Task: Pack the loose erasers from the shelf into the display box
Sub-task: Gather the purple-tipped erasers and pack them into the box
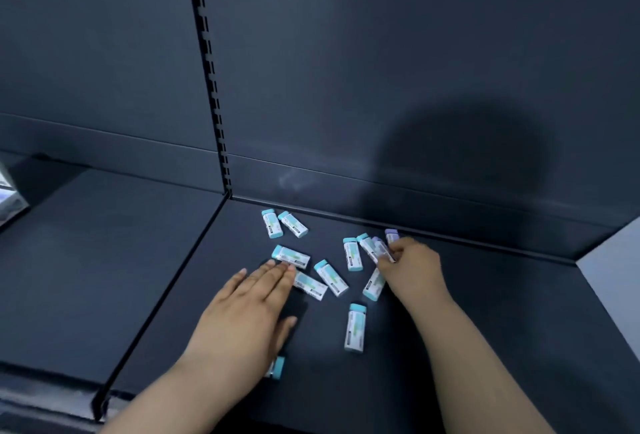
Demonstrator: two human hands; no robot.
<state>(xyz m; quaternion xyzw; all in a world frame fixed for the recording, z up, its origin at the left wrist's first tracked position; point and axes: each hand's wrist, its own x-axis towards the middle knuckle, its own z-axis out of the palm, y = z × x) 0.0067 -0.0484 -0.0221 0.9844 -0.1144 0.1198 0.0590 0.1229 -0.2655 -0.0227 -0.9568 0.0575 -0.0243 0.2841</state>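
- the loose erasers lie flat and scattered on the dark shelf, most with teal caps, all to the right of the slotted upright.
- the left hand lies palm down with fingers straight and close together, curled round nothing. its fingertips touch the near edge of a teal-capped eraser.
- a second eraser lies just to the right of those fingertips.
- a hidden eraser peeks out from under the left wrist, mostly covered.
- the right hand has its fingers curled and pinches a bunch of erasers at its left side. i cannot tell how many it holds.
- a purple-capped eraser sits just behind that hand, near the back panel. i cannot tell whether the hand holds it.
- a back pair lies near the upright, well apart from both hands.
- a lone eraser lies between the two forearms, touching neither.
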